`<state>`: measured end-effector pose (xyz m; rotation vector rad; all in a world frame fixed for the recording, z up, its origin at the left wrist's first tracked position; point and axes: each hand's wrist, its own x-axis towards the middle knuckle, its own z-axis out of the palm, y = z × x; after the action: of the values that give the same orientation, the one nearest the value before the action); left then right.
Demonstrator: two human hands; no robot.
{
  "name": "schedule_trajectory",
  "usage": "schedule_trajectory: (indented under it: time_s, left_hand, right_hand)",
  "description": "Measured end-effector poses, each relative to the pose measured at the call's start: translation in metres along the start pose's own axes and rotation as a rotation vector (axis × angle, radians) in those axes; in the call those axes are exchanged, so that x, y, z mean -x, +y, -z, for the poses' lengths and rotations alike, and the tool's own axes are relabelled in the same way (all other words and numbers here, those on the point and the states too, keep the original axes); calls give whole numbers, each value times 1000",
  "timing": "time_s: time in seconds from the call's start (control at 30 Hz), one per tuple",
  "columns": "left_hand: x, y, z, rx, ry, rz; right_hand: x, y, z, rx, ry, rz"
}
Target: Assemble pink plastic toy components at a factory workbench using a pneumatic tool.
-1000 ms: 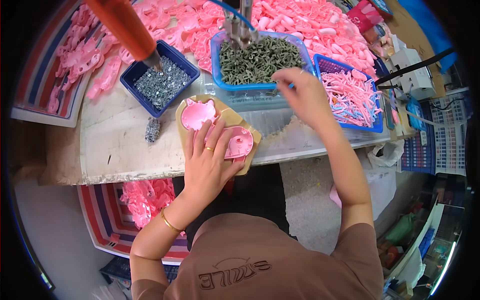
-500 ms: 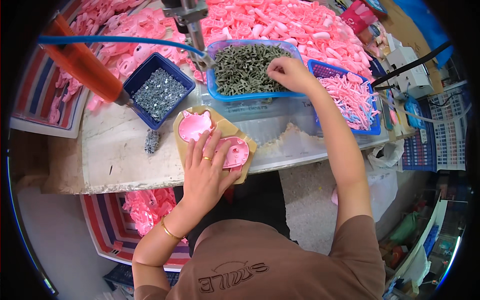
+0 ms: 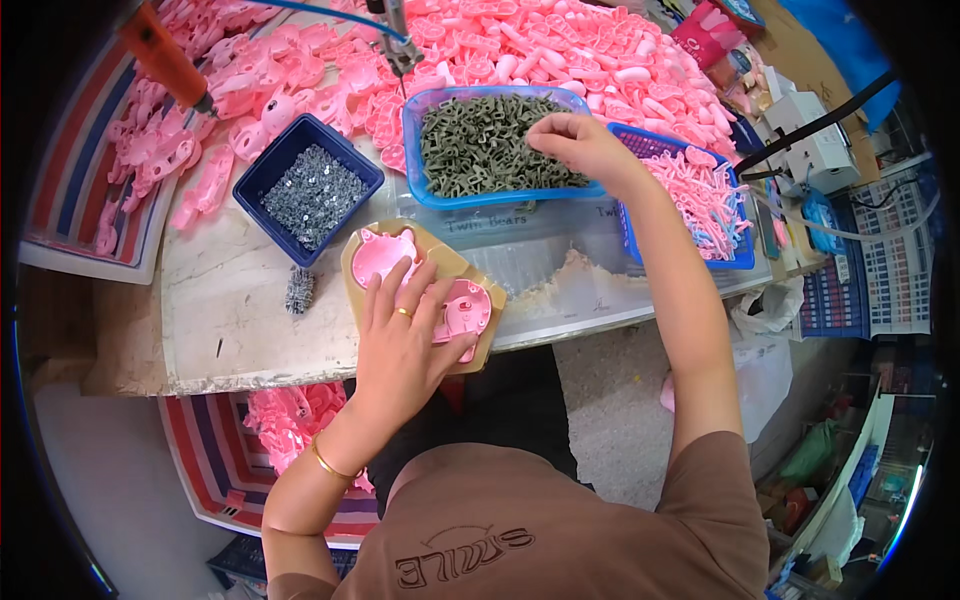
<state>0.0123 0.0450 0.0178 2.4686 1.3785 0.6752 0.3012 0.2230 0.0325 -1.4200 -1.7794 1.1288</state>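
Note:
My left hand (image 3: 405, 335) lies flat with fingers spread on a tan wooden jig (image 3: 357, 288) that holds two pink plastic shells, one (image 3: 378, 254) at its far end and one (image 3: 462, 308) under my fingertips. My right hand (image 3: 575, 143) reaches into a light blue tray (image 3: 412, 130) full of small dark grey-green parts (image 3: 480, 145), its fingers pinched down among them; whether it holds one I cannot tell.
A dark blue box of small silver screws (image 3: 306, 190) stands left of the jig. A blue basket of thin pink pieces (image 3: 704, 195) is on the right. Heaps of pink plastic shells (image 3: 560, 55) cover the far bench. An orange-handled screwdriver (image 3: 162, 55) hangs upper left.
My right hand has moved from the bench's near side over into the tray of grey-green parts. The left hand stays on the jig. The view has shifted, so the hanging screwdriver sits further left.

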Motion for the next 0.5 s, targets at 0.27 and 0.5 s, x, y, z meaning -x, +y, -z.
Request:
schedule_trajectory:
  time_s: [0.27,0.5]
  left_hand:
    - [-35,8,1,1209,-17,426]
    - [-38,10,-5,1432,-85,684]
  right_hand:
    - [65,-37,-40,-485,-463,91]
    - [99,-35,-55,-278,-416,243]
